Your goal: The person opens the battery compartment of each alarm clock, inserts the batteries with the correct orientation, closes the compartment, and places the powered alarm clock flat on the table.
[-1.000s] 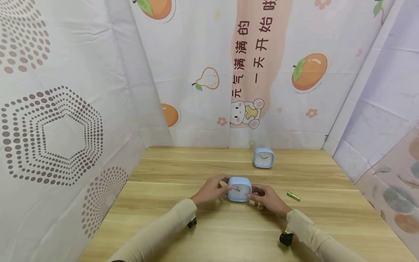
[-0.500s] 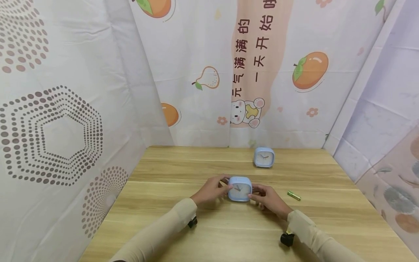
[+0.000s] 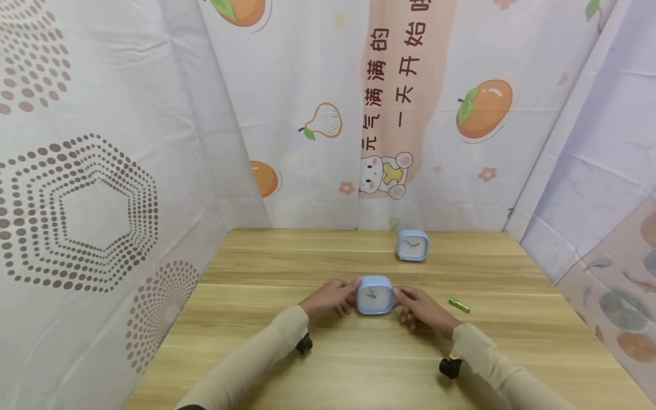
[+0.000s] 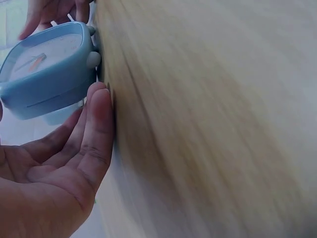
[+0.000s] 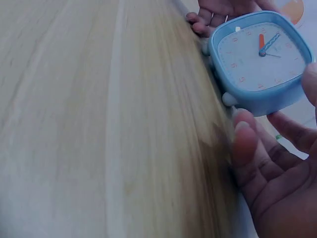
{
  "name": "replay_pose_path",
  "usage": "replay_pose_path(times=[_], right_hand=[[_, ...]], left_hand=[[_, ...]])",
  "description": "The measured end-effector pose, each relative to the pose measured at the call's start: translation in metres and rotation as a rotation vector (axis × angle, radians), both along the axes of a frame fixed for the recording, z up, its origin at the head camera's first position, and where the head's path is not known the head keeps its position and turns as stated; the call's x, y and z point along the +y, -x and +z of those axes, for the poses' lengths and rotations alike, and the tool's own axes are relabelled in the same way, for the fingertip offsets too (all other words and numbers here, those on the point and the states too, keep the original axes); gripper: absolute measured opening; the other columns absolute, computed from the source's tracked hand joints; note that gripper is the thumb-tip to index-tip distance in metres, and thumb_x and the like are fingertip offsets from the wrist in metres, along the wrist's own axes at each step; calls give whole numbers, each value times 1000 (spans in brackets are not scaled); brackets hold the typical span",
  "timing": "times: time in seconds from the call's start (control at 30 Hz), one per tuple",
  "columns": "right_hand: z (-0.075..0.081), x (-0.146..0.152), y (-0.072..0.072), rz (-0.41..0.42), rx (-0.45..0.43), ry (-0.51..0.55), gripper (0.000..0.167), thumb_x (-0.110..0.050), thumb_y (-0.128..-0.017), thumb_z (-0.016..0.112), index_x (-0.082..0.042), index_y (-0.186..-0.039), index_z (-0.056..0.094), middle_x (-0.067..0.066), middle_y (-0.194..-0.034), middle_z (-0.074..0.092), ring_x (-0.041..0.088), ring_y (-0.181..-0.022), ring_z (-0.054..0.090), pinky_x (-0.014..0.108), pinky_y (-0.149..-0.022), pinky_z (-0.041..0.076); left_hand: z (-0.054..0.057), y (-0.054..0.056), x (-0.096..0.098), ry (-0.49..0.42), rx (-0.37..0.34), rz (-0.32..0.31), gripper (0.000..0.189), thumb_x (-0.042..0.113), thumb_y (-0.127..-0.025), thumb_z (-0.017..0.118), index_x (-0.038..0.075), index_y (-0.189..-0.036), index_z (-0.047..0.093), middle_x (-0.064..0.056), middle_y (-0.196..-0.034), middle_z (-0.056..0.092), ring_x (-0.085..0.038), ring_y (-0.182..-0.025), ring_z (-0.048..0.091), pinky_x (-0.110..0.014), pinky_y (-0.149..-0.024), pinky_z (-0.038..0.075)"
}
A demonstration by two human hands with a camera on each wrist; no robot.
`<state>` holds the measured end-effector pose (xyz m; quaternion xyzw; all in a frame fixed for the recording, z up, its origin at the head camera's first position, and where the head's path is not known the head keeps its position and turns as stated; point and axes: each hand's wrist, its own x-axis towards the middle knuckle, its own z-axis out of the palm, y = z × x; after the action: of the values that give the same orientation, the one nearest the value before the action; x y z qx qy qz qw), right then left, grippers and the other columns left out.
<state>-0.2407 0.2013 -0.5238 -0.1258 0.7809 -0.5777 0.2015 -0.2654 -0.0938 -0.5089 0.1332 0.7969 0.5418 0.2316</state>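
A light-blue alarm clock (image 3: 374,295) stands upright on the wooden table, its white dial facing the person. On its left side is my left hand (image 3: 330,297), thumb at the upper corner, the other fingers loosely extended beside the clock's foot. My right hand (image 3: 421,307) mirrors it on the right, thumb against the upper edge and fingers relaxed low down. In the right wrist view the clock's dial (image 5: 262,59) shows an orange and a blue hand. The clock's back is hidden from the head view.
A second light-blue clock (image 3: 412,246) stands near the table's back edge. Right of the right hand lies a green battery (image 3: 459,305). Printed curtains (image 3: 318,171) hang behind and at both sides of the wooden table (image 3: 287,256).
Both thumbs have shifted from the clock's front to its upper sides, and the fingers have loosened. The clock stays in nearly the same place.
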Motion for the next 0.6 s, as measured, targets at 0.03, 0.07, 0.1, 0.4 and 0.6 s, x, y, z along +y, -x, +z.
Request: replay_pose_path(times=[0.03, 0.07, 0.1, 0.4, 0.6], right_hand=[[1, -1, 0, 6, -7, 12, 67, -51, -108, 45, 0, -152, 44, 19, -100, 68, 20, -67, 61, 32, -55, 54], [2, -2, -1, 8, -18, 23, 68, -52, -108, 44, 1, -152, 44, 20, -101, 68, 20, -68, 62, 32, -54, 54], [3, -3, -1, 7, -27, 31, 69, -52, -108, 43, 2, -151, 43, 20, -103, 68, 21, -69, 63, 32, -54, 54], [11, -12, -5, -32, -23, 12, 71, -53, -108, 45, 2, -151, 42, 17, -93, 69, 22, -69, 64, 35, -56, 56], [12, -11, -6, -28, 27, 1, 65, -45, -106, 55, -3, -153, 41, 22, -106, 68, 26, -72, 63, 36, -59, 56]], left_hand=[[0, 0, 1, -9, -9, -4, 73, 68, -100, 46, 1, -108, 72, -11, -92, 73, -24, -74, 69, -37, -65, 60], [1, 0, 1, -25, -22, -11, 72, 68, -100, 47, 0, -107, 72, -13, -90, 73, -23, -73, 69, -37, -65, 60], [1, 0, 2, -46, -38, -18, 71, 67, -101, 47, 0, -107, 71, -14, -89, 72, -23, -71, 69, -38, -64, 60], [4, -1, 3, -145, -60, -59, 60, 55, -103, 54, 0, -124, 64, -15, -98, 72, -25, -84, 71, -38, -76, 61], [7, -4, -3, -149, -2, -68, 44, 35, -103, 66, 3, -133, 61, -11, -117, 63, -29, -101, 66, -42, -86, 59]])
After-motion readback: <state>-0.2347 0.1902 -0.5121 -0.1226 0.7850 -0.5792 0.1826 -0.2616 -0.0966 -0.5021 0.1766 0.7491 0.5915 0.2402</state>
